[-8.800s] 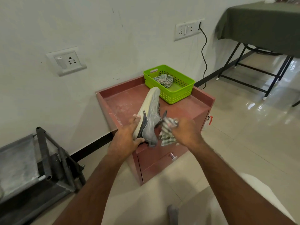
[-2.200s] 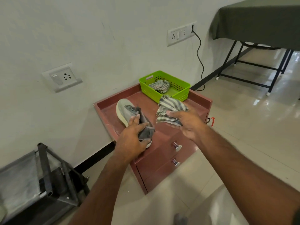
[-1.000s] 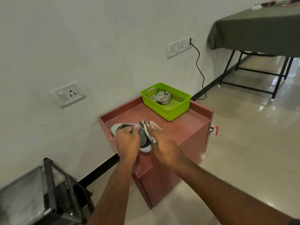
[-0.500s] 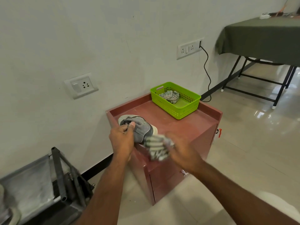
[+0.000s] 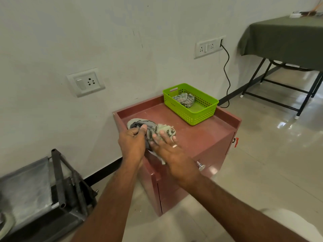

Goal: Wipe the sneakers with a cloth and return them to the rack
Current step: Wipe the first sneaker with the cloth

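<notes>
A grey sneaker (image 5: 138, 124) lies on the near left corner of the red-brown cabinet top (image 5: 201, 135). My left hand (image 5: 132, 144) grips the sneaker at its collar, thumb on top. My right hand (image 5: 167, 145) lies on a striped cloth (image 5: 166, 131) with fingers spread and fairly straight, pressing it onto the shoe's front part. Most of the sneaker is hidden under the cloth and both hands. The dark metal shoe rack (image 5: 57, 179) stands on the floor at the lower left.
A lime green basket (image 5: 202, 110) holding another striped cloth (image 5: 184, 100) sits at the cabinet's far right. Wall sockets and a black cable (image 5: 227, 70) line the wall. A table with a dark green cover (image 5: 283, 37) stands at the right. Glossy tiled floor surrounds the cabinet.
Half a second ago my right hand held the cloth off the cabinet's front edge; now it has moved up and presses the cloth on the sneaker. My left hand keeps its hold.
</notes>
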Motion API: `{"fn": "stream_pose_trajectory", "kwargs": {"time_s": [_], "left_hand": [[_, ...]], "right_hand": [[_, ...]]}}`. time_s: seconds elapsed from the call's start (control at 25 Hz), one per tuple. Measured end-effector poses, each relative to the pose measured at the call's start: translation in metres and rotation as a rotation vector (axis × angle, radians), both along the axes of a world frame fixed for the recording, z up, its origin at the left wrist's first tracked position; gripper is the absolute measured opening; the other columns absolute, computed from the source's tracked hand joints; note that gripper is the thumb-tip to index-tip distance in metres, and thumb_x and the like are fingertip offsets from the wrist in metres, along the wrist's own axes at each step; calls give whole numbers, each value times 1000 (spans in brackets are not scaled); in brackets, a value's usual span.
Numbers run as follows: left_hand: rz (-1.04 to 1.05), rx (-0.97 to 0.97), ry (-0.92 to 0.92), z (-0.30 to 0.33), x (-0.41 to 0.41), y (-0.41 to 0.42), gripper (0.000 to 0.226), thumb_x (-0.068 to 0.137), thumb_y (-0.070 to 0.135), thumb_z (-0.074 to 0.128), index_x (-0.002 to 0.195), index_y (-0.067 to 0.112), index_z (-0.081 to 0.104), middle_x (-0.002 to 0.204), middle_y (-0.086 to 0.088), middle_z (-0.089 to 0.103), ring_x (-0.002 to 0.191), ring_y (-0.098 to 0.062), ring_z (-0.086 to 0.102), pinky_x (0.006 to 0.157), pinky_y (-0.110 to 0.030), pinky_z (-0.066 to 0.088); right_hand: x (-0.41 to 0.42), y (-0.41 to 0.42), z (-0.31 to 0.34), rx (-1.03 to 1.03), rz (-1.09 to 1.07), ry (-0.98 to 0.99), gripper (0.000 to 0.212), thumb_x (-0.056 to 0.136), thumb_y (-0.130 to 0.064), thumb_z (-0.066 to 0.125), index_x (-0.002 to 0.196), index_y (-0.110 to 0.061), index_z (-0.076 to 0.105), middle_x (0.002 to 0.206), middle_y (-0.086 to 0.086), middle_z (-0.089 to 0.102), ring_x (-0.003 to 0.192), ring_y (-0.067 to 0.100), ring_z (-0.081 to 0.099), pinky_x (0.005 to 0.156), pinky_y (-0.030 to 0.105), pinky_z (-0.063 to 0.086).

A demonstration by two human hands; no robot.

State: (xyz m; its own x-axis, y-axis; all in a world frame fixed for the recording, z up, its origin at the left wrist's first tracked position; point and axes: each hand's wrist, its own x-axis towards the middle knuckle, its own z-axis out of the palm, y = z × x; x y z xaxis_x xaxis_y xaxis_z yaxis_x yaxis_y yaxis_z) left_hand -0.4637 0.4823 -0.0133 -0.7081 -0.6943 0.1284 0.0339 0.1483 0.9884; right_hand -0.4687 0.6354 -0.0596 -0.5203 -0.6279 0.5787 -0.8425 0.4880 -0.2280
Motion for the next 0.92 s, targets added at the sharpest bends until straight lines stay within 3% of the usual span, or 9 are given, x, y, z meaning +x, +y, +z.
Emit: {"fn": "stream_pose_trajectory", "kwargs": {"time_s": [0.12,0.28,0.36,0.44,0.52,0.64,0.72,0.8,0.92], "left_hand": [[3,-9,-17,-1,-1,3,22,88,21,74,69,11,78,70,-16,73,65,-25,68,69,-39,60],[-20,-68,-46,-4,7,-4,44,79,38,72,56,3,61,51,-13,53,52,-17,47,59,-37,52],[-71,-95,-59,-2,13,-4,50,87,27,72,44,13,50,43,9,37,47,-12,34,57,-30,39],[-111,-114,-55,-4,17,-5,55,90,20,71,40,19,47,43,13,32,50,-13,33,58,-31,36],[-125,-111,-26,-9,18,-10,51,88,26,71,45,14,46,48,5,36,55,-18,36,58,-36,37],[-186,-229,-44,-14,22,-15,46,86,34,70,54,5,56,51,-15,47,51,-24,44,54,-45,45],[-353,-418,-93,-11,32,-4,24,89,25,72,71,10,76,62,-6,70,57,-26,62,60,-42,52],[-587,-532,-155,-9,43,12,6,86,17,77,89,17,81,80,6,78,73,-13,73,69,-32,57],[-544,-272,-79,-5,45,16,22,80,4,81,99,14,78,92,0,79,88,-14,75,85,-25,59]], "right_hand": [[6,2,1,178,0,144,47,88,-17,48,133,-21,58,146,-3,53,146,17,31,118,43,18],[17,17,14,44,376,-213,32,94,-4,52,121,-11,67,122,4,68,123,20,57,109,40,40],[15,23,25,-351,194,-356,33,97,-4,50,125,-14,64,122,2,67,114,13,61,100,32,47],[10,25,30,-611,-34,-365,48,91,9,50,132,-13,60,131,-1,63,125,8,56,107,32,44],[11,21,26,-528,18,-342,56,87,13,48,136,-13,58,139,2,59,135,11,48,115,32,36],[5,15,5,-344,12,-431,41,96,-5,47,130,-21,63,138,-1,61,132,11,51,114,23,34],[-11,15,2,-524,-246,-609,29,98,-11,52,119,-23,68,119,-4,70,113,14,64,101,30,48],[-21,20,10,-730,-373,-792,26,96,-7,55,108,-24,70,103,-11,72,99,12,67,91,31,54],[-18,22,19,-741,-312,-765,27,97,-11,56,116,-24,70,114,-13,70,110,3,63,100,30,50]]}}
